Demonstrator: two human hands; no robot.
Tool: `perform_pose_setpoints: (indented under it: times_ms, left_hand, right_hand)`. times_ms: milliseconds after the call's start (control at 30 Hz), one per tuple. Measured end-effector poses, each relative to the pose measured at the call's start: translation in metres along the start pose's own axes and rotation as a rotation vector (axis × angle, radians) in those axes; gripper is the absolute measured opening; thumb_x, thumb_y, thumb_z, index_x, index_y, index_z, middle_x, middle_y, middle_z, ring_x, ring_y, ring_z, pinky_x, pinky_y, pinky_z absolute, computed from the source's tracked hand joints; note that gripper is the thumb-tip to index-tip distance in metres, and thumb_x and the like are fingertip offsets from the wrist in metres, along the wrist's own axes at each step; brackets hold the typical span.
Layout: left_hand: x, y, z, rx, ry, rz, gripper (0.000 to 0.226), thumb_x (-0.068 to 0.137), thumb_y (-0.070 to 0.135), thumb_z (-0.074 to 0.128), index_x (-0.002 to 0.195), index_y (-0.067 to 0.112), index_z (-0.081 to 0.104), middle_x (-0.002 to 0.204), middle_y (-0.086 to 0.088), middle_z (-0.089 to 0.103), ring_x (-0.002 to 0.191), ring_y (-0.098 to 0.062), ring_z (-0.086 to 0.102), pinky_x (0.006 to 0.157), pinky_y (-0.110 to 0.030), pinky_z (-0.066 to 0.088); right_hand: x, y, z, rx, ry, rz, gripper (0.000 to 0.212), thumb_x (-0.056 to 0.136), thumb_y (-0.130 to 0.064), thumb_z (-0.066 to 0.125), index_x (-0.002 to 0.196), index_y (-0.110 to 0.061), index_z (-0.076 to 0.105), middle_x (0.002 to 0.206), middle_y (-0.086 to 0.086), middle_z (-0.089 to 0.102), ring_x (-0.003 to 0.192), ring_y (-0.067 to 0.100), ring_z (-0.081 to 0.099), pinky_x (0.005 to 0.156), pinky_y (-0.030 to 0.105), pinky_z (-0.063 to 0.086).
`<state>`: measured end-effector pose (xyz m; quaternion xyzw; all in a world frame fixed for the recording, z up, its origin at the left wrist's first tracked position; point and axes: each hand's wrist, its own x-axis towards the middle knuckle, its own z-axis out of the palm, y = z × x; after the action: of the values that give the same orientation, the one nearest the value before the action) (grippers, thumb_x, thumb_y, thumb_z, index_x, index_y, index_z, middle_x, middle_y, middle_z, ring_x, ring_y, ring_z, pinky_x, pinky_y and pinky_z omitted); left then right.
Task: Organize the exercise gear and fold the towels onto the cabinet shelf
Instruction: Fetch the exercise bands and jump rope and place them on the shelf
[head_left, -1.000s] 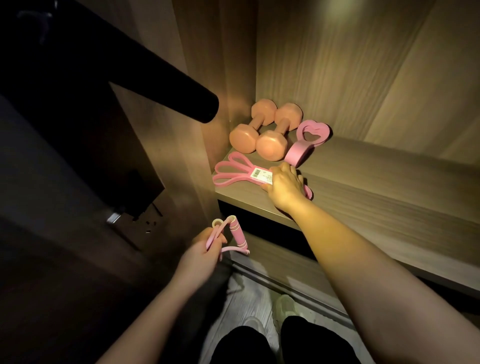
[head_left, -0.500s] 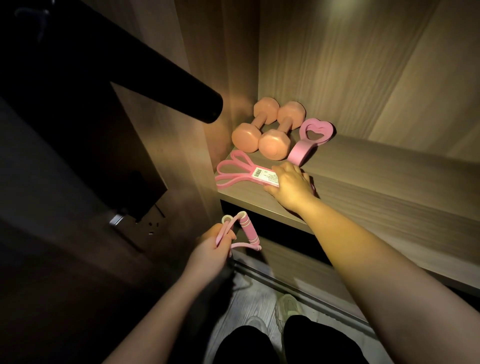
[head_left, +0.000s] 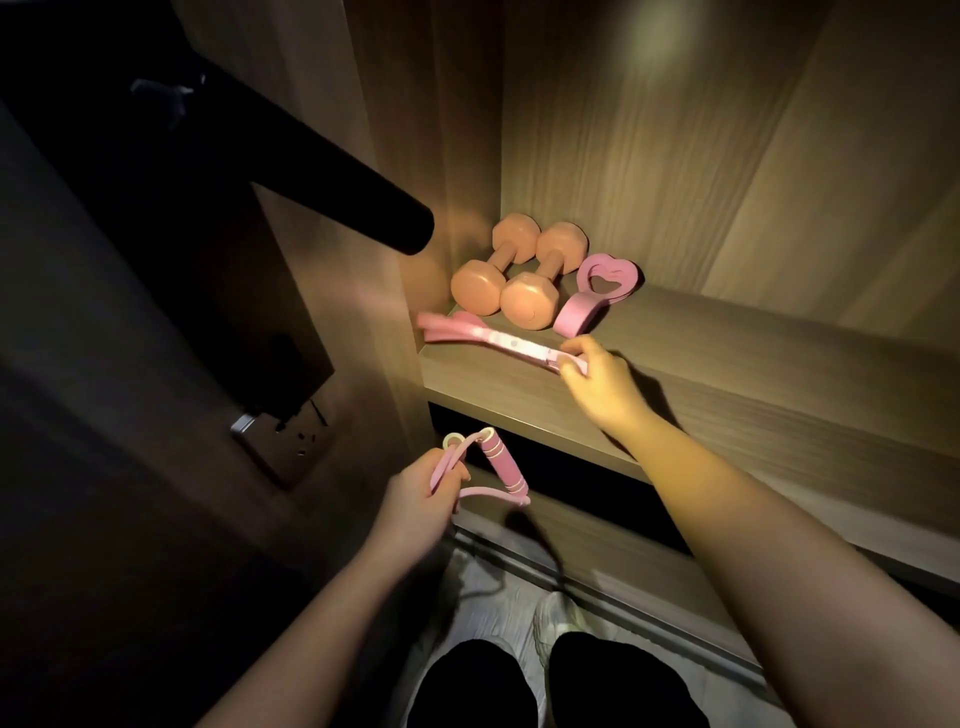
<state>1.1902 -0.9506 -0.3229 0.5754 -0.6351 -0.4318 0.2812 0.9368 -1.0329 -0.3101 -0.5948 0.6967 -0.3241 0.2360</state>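
A black cylindrical bar (head_left: 363, 218) was seen jutting in from the upper left. A wall socket (head_left: 291, 441) was mounted below it. Grey flooring (head_left: 483, 584) was glimpsed underneath.

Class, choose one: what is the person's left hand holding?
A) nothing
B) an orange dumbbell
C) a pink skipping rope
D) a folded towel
C: the left hand grips the pink skipping rope below the shelf; the right hand pinches the resistance band.

My right hand (head_left: 605, 387) pinches one end of the pink resistance band (head_left: 498, 343) (blurred), which lies just in front of the dumbbells (head_left: 519, 280). Well below the dumbbells, my left hand (head_left: 423, 493) grips a pink jump rope (head_left: 498, 465).
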Motion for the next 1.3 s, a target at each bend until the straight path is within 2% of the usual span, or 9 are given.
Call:
perform_pose_setpoints:
  times_ms: [133, 300, 467, 600, 700, 800, 900, 1067, 1300]
  left_hand:
    - [0.0, -0.001, -0.005, 0.001, 0.009, -0.029, 0.019, 0.098, 0.018, 0.05, 0.084, 0.018, 0.063, 0.07, -0.008, 0.062, 0.062, -0.022, 0.056, 0.06, -0.035, 0.045]
    - [0.002, -0.009, -0.004, -0.004, 0.004, -0.063, 0.02, 0.099, 0.019, 0.051, 0.084, 0.022, 0.064, 0.068, -0.003, 0.061, 0.061, -0.014, 0.056, 0.059, -0.03, 0.046]
    - [0.006, -0.014, 0.0, 0.024, 0.012, -0.049, 0.019, 0.098, 0.018, 0.053, 0.084, 0.024, 0.065, 0.068, -0.001, 0.062, 0.064, -0.015, 0.059, 0.062, -0.03, 0.047]
    - [0.01, -0.016, 0.002, 0.008, 0.002, -0.045, 0.019, 0.098, 0.017, 0.052, 0.083, 0.02, 0.063, 0.065, -0.001, 0.059, 0.06, -0.017, 0.055, 0.059, -0.035, 0.044]
    - [0.012, -0.019, 0.002, 0.009, -0.006, -0.052, 0.02, 0.099, 0.019, 0.051, 0.084, 0.023, 0.063, 0.066, -0.001, 0.06, 0.06, -0.016, 0.056, 0.06, -0.035, 0.046]
    - [0.012, -0.02, 0.004, 0.024, -0.015, -0.049, 0.02, 0.099, 0.019, 0.051, 0.085, 0.025, 0.064, 0.067, -0.001, 0.061, 0.062, -0.016, 0.058, 0.061, -0.036, 0.049]
    - [0.011, -0.019, 0.005, 0.028, -0.022, -0.048, 0.019, 0.099, 0.018, 0.051, 0.086, 0.022, 0.064, 0.069, -0.001, 0.062, 0.064, -0.019, 0.058, 0.064, -0.04, 0.05]
    - [0.011, -0.018, 0.005, 0.034, -0.018, -0.045, 0.018, 0.099, 0.017, 0.05, 0.088, 0.019, 0.064, 0.073, -0.009, 0.063, 0.07, -0.031, 0.061, 0.069, -0.047, 0.052]
    - [0.011, -0.021, 0.0, 0.037, -0.016, -0.05, 0.019, 0.1, 0.021, 0.05, 0.086, 0.025, 0.063, 0.07, -0.005, 0.063, 0.066, -0.021, 0.06, 0.065, -0.044, 0.052]
  right_hand:
    - [0.004, -0.007, -0.013, 0.365, -0.101, 0.241, 0.018, 0.104, -0.031, 0.042, 0.105, -0.028, 0.059, 0.074, 0.003, 0.074, 0.052, 0.009, 0.064, 0.04, 0.02, 0.043]
    - [0.006, 0.01, -0.018, 0.738, -0.241, 0.403, 0.027, 0.104, -0.034, 0.042, 0.114, -0.02, 0.063, 0.083, 0.015, 0.075, 0.053, 0.013, 0.058, 0.041, 0.02, 0.04]
    - [0.013, 0.015, -0.016, 0.812, -0.351, 0.479, 0.025, 0.101, -0.04, 0.047, 0.108, -0.022, 0.062, 0.09, 0.016, 0.074, 0.054, 0.012, 0.059, 0.042, 0.019, 0.045]
    - [0.019, 0.01, -0.016, 0.598, -0.315, 0.534, 0.032, 0.103, -0.039, 0.043, 0.12, -0.017, 0.059, 0.09, 0.015, 0.075, 0.059, 0.017, 0.067, 0.048, 0.024, 0.049]
    - [0.022, 0.003, -0.01, 0.326, -0.163, 0.492, 0.032, 0.102, -0.04, 0.045, 0.123, -0.018, 0.052, 0.095, 0.009, 0.068, 0.064, 0.023, 0.072, 0.057, 0.032, 0.06]
    - [0.019, 0.003, -0.004, -0.195, -0.03, 0.22, 0.052, 0.091, -0.057, 0.053, 0.128, -0.02, 0.046, 0.111, 0.004, 0.061, 0.09, 0.025, 0.066, 0.071, 0.036, 0.055]
    - [0.013, 0.009, 0.002, -0.524, -0.073, 0.018, 0.071, 0.083, -0.069, 0.056, 0.135, -0.021, 0.047, 0.131, 0.005, 0.053, 0.117, 0.028, 0.051, 0.089, 0.039, 0.045]
    - [0.014, 0.006, 0.013, -0.509, -0.085, -0.055, 0.051, 0.089, -0.047, 0.064, 0.13, -0.017, 0.056, 0.13, 0.008, 0.05, 0.12, 0.029, 0.043, 0.096, 0.042, 0.04]
    - [0.012, -0.006, 0.032, -0.509, -0.047, -0.058, 0.044, 0.094, -0.038, 0.059, 0.131, -0.015, 0.054, 0.127, 0.008, 0.048, 0.121, 0.028, 0.04, 0.096, 0.042, 0.035]
